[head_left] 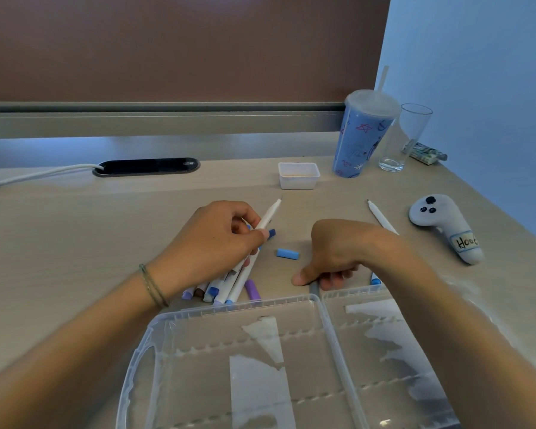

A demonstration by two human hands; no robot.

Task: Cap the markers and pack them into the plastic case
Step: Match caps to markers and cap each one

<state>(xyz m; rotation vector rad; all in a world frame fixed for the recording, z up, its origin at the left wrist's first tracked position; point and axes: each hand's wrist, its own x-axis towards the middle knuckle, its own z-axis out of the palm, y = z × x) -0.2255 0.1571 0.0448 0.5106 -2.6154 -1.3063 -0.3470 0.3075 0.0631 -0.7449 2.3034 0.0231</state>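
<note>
My left hand (220, 239) grips a bundle of white markers (229, 283) that lies on the desk; their purple, blue and brown ends fan out toward me. One marker in the bundle (270, 215) is uncapped and points up and to the right. A loose blue cap (287, 253) lies between my hands, and a purple cap (252, 289) sits by the bundle. My right hand (338, 255) rests knuckles-up at the far rim of the open clear plastic case (217, 314), its fingers curled under; nothing shows in them. Another uncapped marker (381, 218) runs under my right forearm.
A small white tub (298, 175), a blue lidded cup with a straw (362, 134) and a clear glass (406, 140) stand at the back right. A grey controller-shaped plush (443, 224) lies on the right. A black cable port (146, 166) sits at the back left.
</note>
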